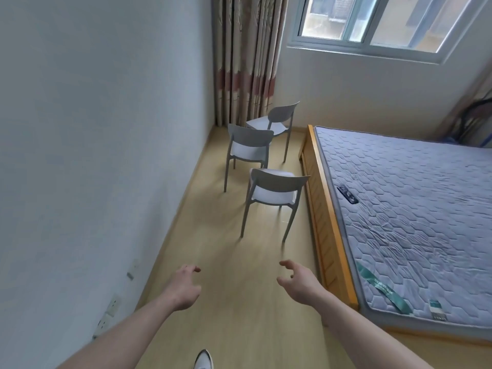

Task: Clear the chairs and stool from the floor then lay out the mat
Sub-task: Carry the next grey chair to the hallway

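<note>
Three grey plastic chairs stand on the light wood floor between the left wall and the bed. The nearest chair (277, 186) has its back toward me. A second chair (250, 145) stands behind it to the left, and a third chair (279, 119) sits by the curtain. My left hand (183, 287) and my right hand (298, 282) reach forward with fingers spread and empty, short of the nearest chair. I see no stool or mat.
A bed with a quilted grey mattress (415, 209) in a wooden frame (323, 227) fills the right side; a dark remote (347, 194) lies on it. The white wall (93, 155) runs along the left with sockets (113, 306). The curtain (247, 57) and window (372, 20) are ahead.
</note>
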A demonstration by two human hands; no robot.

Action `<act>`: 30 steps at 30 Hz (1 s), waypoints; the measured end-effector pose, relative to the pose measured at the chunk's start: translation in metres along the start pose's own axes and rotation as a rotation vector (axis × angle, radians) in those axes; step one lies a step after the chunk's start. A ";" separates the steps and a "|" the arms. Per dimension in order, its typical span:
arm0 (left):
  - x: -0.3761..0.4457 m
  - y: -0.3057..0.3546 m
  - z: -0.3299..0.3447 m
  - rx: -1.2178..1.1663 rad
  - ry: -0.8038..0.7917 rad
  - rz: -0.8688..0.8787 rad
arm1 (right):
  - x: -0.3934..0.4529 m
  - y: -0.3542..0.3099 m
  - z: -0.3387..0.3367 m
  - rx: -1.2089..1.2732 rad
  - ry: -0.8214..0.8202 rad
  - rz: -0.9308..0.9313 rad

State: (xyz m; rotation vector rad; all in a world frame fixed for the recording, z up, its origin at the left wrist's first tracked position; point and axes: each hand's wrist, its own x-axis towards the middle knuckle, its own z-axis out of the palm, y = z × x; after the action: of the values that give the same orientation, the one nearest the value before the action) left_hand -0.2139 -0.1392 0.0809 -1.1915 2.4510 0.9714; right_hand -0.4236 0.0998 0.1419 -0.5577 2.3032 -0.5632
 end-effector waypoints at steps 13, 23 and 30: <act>0.126 0.021 -0.084 0.048 -0.035 0.082 | 0.100 -0.077 -0.021 0.035 0.066 0.029; 0.228 0.076 -0.114 0.089 -0.051 0.090 | 0.215 -0.089 -0.071 0.086 0.043 0.053; 0.324 0.155 -0.127 0.088 -0.053 0.071 | 0.317 -0.083 -0.143 0.123 -0.006 0.074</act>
State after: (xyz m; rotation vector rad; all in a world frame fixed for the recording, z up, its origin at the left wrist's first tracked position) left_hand -0.5313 -0.3505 0.0914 -1.0432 2.4818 0.8923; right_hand -0.7172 -0.1022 0.1161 -0.4128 2.2560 -0.6608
